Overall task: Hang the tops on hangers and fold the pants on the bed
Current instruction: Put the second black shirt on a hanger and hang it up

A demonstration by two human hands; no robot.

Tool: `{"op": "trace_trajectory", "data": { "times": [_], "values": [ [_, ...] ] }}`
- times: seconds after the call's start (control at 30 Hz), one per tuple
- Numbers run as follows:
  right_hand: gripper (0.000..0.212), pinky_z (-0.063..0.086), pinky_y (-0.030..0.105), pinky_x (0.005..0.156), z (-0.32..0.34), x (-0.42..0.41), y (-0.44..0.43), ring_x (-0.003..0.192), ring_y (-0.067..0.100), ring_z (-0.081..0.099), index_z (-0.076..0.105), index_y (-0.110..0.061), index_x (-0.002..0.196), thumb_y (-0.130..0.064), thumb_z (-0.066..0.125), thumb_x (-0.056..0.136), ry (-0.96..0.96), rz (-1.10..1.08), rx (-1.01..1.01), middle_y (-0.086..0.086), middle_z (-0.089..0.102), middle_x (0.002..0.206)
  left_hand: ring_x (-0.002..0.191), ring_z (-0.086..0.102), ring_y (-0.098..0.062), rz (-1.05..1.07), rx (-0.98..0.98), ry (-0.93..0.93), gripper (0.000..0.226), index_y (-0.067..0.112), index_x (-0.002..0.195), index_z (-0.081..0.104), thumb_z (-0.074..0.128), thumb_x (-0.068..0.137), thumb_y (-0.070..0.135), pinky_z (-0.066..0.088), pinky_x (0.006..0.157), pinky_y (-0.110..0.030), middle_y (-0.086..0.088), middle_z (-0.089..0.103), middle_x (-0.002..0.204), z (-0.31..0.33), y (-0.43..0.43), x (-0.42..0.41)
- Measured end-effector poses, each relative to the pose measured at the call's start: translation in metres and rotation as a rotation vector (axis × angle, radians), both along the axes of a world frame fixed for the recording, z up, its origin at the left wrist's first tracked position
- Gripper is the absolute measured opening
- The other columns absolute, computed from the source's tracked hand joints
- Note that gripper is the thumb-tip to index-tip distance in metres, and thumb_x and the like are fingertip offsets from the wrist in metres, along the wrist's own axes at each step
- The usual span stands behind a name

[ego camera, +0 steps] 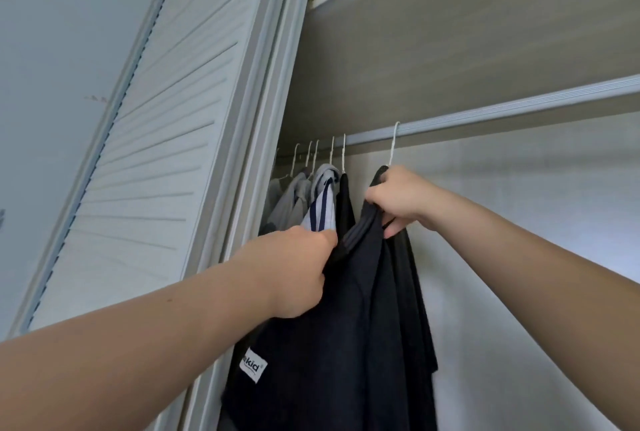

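- A dark navy top (346,326) is found hanging from a white hanger (393,145), whose hook is seen seated over the wardrobe rail (502,112), set a little apart from the other hangers
- The left hand (301,271) is closed on a fold of the top's cloth at the near shoulder, fingers curled into the fabric
- The right hand (398,198) is clenched around the top's neck area just under the hook; bunched cloth is held in the grip, and whether the hanger frame is also held cannot be told
- A white label (254,366) is noted low on the top's left edge
- A blacker layer of cloth (410,292) is seen behind the navy fabric; whether it belongs to the same top cannot be determined
- Further left on the rail, a black garment (344,202), a white top with navy stripes (323,204) and grey garments (291,198) are already hung on white hangers, packed close together
- A louvred door (156,153) is recorded at the left of the opening
- Progress is judged well advanced on the hanging part: several tops are up, and the current one is on the rail but not yet released or straightened
- No bed and no pants are in view, so the folding part cannot be assessed
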State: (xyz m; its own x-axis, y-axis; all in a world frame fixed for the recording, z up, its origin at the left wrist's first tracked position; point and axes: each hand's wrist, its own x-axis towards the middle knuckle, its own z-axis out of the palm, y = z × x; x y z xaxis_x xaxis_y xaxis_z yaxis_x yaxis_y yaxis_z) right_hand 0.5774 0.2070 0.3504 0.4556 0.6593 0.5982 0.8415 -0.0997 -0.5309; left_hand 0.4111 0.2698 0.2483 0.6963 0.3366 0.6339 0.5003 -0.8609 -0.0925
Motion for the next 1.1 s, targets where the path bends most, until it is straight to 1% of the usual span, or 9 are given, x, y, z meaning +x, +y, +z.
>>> {"op": "trace_trajectory", "data": {
  "times": [0.13,0.23,0.47,0.53,0.6,0.67,0.73,0.93,1.1],
  "values": [
    [0.019,0.057,0.032,0.045,0.005,0.002,0.028,0.064,0.030,0.065,0.061,0.002,0.106,0.003,0.046,0.094,-0.010,0.007,-0.038,0.022,0.067,0.095,0.070,0.050,-0.017,0.045,0.013,0.017,0.016,0.019,0.111,0.044,0.048,0.097,0.013,0.043,0.062,-0.033,0.003,0.046,0.082,-0.003,0.002,-0.008],
    [0.021,0.049,0.030,0.032,0.005,0.002,0.040,0.060,0.033,0.063,0.059,0.003,0.101,0.009,0.040,0.094,-0.016,0.006,-0.030,0.018,0.061,0.081,0.068,0.050,-0.016,0.054,0.011,0.028,0.018,0.017,0.114,0.046,0.049,0.097,0.013,0.038,0.056,-0.030,0.002,0.047,0.081,-0.002,0.003,-0.009],
    [0.029,0.050,0.032,0.033,-0.007,0.006,0.047,0.076,0.037,0.065,0.056,0.005,0.120,0.001,0.040,0.096,0.035,0.040,0.012,0.028,0.065,0.109,0.081,0.059,-0.023,0.059,0.036,0.056,0.027,0.019,0.125,0.046,0.051,0.099,0.016,0.053,0.071,-0.039,-0.001,0.054,0.090,-0.007,0.002,-0.014],
    [0.031,0.056,0.032,0.042,-0.014,0.007,0.038,0.088,0.033,0.067,0.054,0.001,0.128,-0.009,0.045,0.100,0.030,0.060,-0.001,0.024,0.064,0.117,0.084,0.061,-0.023,0.062,0.043,0.055,0.026,0.020,0.124,0.046,0.050,0.099,0.017,0.055,0.074,-0.042,-0.002,0.058,0.094,-0.010,-0.003,-0.021],
    [0.042,0.061,0.036,0.065,-0.023,0.003,0.028,0.106,0.031,0.064,0.047,-0.004,0.141,-0.021,0.049,0.103,-0.031,0.047,-0.027,0.017,0.061,0.127,0.083,0.061,-0.021,0.072,0.065,0.053,0.024,0.023,0.123,0.045,0.048,0.100,0.019,0.055,0.072,-0.040,0.001,0.060,0.092,-0.011,-0.010,-0.035],
    [0.055,0.049,0.038,0.098,-0.032,-0.011,0.015,0.129,0.029,0.052,0.034,-0.009,0.153,-0.031,0.049,0.104,-0.143,0.022,-0.028,0.013,0.049,0.147,0.083,0.060,-0.019,0.078,0.083,0.039,0.022,0.026,0.121,0.046,0.047,0.100,0.021,0.051,0.069,-0.037,0.005,0.060,0.091,-0.012,-0.017,-0.055],
    [0.061,0.030,0.037,0.115,-0.041,-0.034,0.003,0.144,0.026,0.035,0.024,-0.017,0.157,-0.039,0.044,0.104,-0.275,0.029,0.018,0.008,0.034,0.159,0.090,0.060,-0.021,0.095,0.082,-0.002,0.018,0.028,0.118,0.047,0.045,0.100,0.028,0.050,0.073,-0.036,0.007,0.061,0.097,-0.014,-0.023,-0.082],
    [0.064,0.000,0.048,0.122,-0.082,-0.143,-0.020,0.152,0.012,-0.011,0.001,-0.037,0.159,-0.057,0.025,0.102,-0.578,0.095,0.107,-0.012,-0.005,0.167,0.127,0.044,-0.018,0.344,0.172,-0.021,0.047,0.033,0.138,0.043,0.034,0.100,0.059,0.038,0.104,-0.037,0.009,0.047,0.141,-0.040,-0.044,-0.202],
    [0.074,-0.011,0.049,0.122,-0.123,-0.264,-0.026,0.150,0.014,-0.025,-0.011,-0.041,0.156,-0.070,0.014,0.093,-0.679,0.253,0.099,-0.013,-0.021,0.164,0.146,0.021,-0.018,0.568,0.131,0.015,0.082,0.037,0.146,0.031,-0.001,0.080,0.074,0.024,0.116,-0.040,0.010,0.031,0.157,-0.076,-0.078,-0.336]
  ]
}}
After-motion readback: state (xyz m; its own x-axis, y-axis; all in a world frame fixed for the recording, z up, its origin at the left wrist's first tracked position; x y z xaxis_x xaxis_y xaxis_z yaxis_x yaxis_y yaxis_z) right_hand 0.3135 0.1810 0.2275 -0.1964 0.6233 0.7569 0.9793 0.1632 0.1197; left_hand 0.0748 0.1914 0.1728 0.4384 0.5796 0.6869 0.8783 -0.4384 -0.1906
